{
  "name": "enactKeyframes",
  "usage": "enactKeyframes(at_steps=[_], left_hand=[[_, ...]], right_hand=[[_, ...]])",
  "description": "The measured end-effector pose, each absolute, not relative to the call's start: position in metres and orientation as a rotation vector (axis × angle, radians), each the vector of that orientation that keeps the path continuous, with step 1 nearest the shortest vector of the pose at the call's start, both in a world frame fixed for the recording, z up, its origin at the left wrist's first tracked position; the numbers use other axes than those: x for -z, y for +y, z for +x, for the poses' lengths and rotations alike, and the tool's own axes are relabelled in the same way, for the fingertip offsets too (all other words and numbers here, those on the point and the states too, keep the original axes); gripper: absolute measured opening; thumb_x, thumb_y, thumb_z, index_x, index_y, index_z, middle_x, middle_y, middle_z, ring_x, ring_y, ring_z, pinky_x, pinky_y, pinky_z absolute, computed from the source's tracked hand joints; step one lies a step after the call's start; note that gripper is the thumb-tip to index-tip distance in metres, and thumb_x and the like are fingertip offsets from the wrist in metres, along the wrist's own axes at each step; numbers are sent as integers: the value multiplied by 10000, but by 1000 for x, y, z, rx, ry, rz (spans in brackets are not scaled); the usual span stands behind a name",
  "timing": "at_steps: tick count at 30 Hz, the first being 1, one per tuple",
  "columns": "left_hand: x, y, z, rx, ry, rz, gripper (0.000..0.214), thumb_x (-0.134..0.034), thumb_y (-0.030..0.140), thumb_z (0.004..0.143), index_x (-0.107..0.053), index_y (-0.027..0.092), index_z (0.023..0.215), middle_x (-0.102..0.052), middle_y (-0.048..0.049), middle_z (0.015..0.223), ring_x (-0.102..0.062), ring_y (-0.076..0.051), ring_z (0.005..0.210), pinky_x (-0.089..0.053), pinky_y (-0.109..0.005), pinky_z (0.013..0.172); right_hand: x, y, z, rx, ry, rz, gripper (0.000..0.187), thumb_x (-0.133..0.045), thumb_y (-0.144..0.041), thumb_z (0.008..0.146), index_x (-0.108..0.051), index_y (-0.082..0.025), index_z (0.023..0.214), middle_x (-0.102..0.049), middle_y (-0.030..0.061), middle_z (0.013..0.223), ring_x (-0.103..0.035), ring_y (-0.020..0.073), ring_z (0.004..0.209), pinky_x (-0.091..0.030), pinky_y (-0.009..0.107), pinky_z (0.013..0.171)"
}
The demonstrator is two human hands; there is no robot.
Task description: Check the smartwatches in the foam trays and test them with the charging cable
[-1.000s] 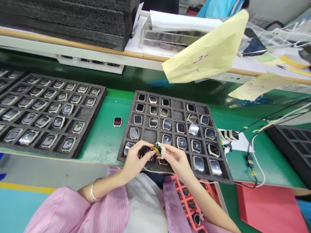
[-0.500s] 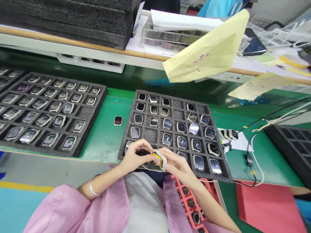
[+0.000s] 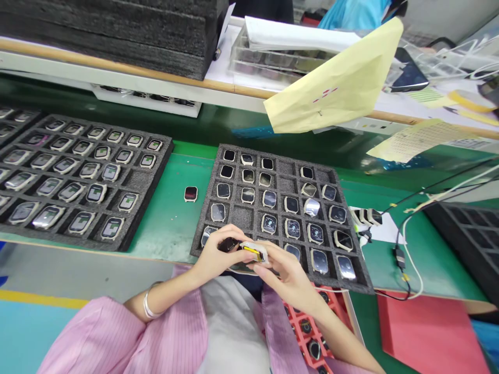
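Above the near edge of the centre foam tray [image 3: 241, 215], both hands hold an opened smartwatch case [image 3: 263, 252] with a yellow part showing inside. My left hand [image 3: 213, 255] is closed, its thumb and fingertips at the left side of the case. A dark glossy piece [image 3: 228, 244] shows inside the curl of these fingers; whether it is held or lies behind them I cannot tell. My right hand [image 3: 290, 275] grips the pale shell from the right between thumb and fingers. Smartwatches [image 3: 268, 224] sit in many of the tray's pockets.
Left stands another foam tray [image 3: 137, 179] of watches. A single watch [image 3: 191, 194] lies on the green bench [image 3: 171, 208] between the trays. To the right are several watches [image 3: 366, 215] and cables [image 3: 401, 254]. A red tray [image 3: 331, 301] is below my right forearm. Yellow paper [image 3: 335, 83] hangs from the shelf.
The opened case has tilted flatter between my hands, and its yellow part shows as a narrower strip. My right thumb has shifted left under the case. Both hands keep their hold.
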State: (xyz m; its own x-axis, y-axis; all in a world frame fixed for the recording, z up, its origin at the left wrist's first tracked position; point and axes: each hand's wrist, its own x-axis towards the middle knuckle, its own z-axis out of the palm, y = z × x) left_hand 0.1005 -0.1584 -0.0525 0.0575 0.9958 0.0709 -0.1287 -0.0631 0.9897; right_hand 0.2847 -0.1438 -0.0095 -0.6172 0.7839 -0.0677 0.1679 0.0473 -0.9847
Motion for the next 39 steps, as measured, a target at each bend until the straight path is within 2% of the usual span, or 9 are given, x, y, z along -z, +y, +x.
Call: enactKeyframes(at_steps=[3, 5, 11, 16, 21, 24, 29, 33, 39], left_hand=[[51, -160, 102, -1262, 1057, 1194, 168, -776, 290, 714, -736, 191, 844, -663, -55, 846, -608, -203, 845, -459, -318, 799], [49, -161, 102, -1256, 1063, 1208, 154, -769, 276, 723, -728, 185, 841, -657, -52, 836, -607, -196, 828, -456, -310, 792], [42, -165, 94, -1200, 970, 1254, 248, -719, 241, 768, -690, 185, 1008, -653, -57, 937, -596, -193, 887, -442, -309, 841], [44, -168, 89, -1172, 965, 1239, 357, -713, 264, 778, -657, 195, 1123, -649, -44, 901, -593, -192, 872, -443, -319, 852], [43, -171, 90, -1202, 1050, 1211, 161, -707, 228, 782, -689, 179, 935, -654, -50, 898, -599, -194, 882, -435, -309, 840], [41, -172, 91, -1200, 1051, 1226, 80, -690, 216, 792, -665, 172, 853, -642, -54, 899, -590, -197, 894, -425, -302, 836], [38, -172, 93, -1171, 1061, 1247, 79, -659, 231, 815, -613, 167, 817, -561, -24, 817, -535, -170, 795, -397, -275, 755], [38, -173, 94, -1165, 1075, 1286, 118, -631, 248, 835, -575, 165, 773, -508, -11, 768, -481, -153, 723, -362, -258, 668], [39, -175, 93, -1161, 1056, 1336, 151, -608, 264, 849, -549, 161, 756, -478, -6, 751, -454, -145, 699, -351, -258, 643]], right_hand=[[15, -146, 281, -1611, -1719, -1049, 219, -615, -342, 910, -683, -183, 1046, -685, 83, 932, -686, 217, 812, -610, 319, 737], [17, -147, 279, -1646, -1634, -1068, 218, -623, -355, 906, -691, -185, 1024, -706, 62, 866, -702, 207, 741, -619, 324, 719], [16, -154, 275, -1687, -1567, -1044, 308, -614, -350, 916, -627, -225, 1197, -726, 61, 965, -725, 217, 763, -629, 344, 747], [17, -159, 275, -1641, -1559, -1066, 382, -590, -392, 926, -580, -232, 1272, -728, 53, 894, -729, 214, 716, -637, 345, 710], [20, -160, 278, -1626, -1604, -1070, 423, -538, -354, 961, -498, -216, 1358, -738, 50, 879, -732, 217, 769, -625, 352, 753], [18, -161, 277, -1558, -1682, -1049, 439, -534, -312, 964, -464, -209, 1384, -736, 54, 970, -732, 208, 788, -622, 334, 755], [19, -162, 274, -1432, -1754, -1048, 427, -538, -244, 958, -473, -227, 1379, -729, 29, 1001, -732, 189, 780, -629, 302, 736], [21, -164, 272, -1410, -1761, -1072, 418, -516, -242, 967, -470, -211, 1382, -717, 47, 1043, -732, 195, 781, -628, 311, 743], [27, -170, 268, -1350, -1751, -1065, 362, -514, -247, 965, -520, -185, 1321, -734, 43, 867, -719, 183, 637, -628, 291, 608]])
